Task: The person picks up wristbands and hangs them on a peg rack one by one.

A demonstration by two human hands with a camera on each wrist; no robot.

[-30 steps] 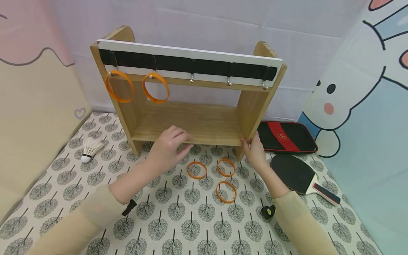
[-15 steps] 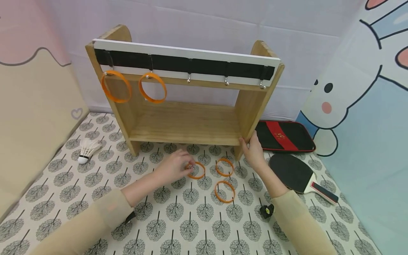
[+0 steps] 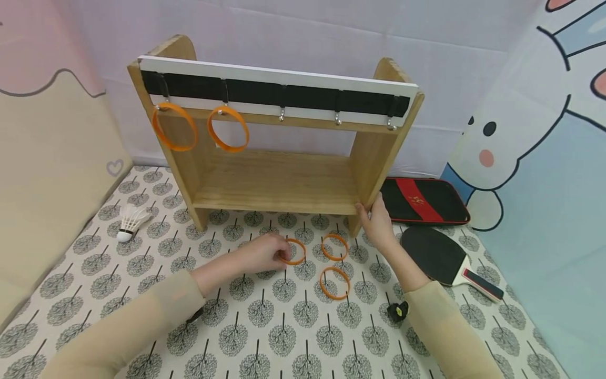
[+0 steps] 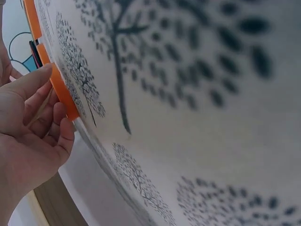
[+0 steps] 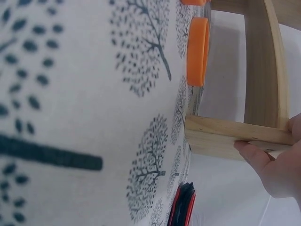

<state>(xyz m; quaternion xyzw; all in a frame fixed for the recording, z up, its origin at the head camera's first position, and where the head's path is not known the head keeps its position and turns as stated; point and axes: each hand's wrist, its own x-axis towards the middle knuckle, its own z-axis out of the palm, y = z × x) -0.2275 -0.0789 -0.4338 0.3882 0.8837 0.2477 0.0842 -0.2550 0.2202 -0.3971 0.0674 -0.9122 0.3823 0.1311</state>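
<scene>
My left hand (image 3: 266, 252) is low over the cloth at the left edge of an orange ring (image 3: 304, 252). In the left wrist view its thumb and curled fingers pinch the ring's band (image 4: 67, 96). My right hand (image 3: 377, 223) grips the lower right side of a wooden shelf (image 3: 284, 181), thumb on the front edge. Two more orange rings lie on the cloth: an upper one (image 3: 336, 259) and a lower one (image 3: 337, 298). From the shelf's hook strip (image 3: 255, 93) hang a left ring (image 3: 182, 148) and a second ring (image 3: 235, 149); several hooks to the right hold nothing.
A shuttlecock (image 3: 130, 223) lies left of the shelf. A black and red case (image 3: 421, 201) and a table tennis bat (image 3: 433, 255) lie to the right. A small black object (image 3: 396, 311) sits by the right sleeve. Printed fabric walls stand behind and beside.
My left hand has come down from in front of the shelf board to the nearest-left ring on the cloth and now pinches it. The right hand keeps its grip on the shelf.
</scene>
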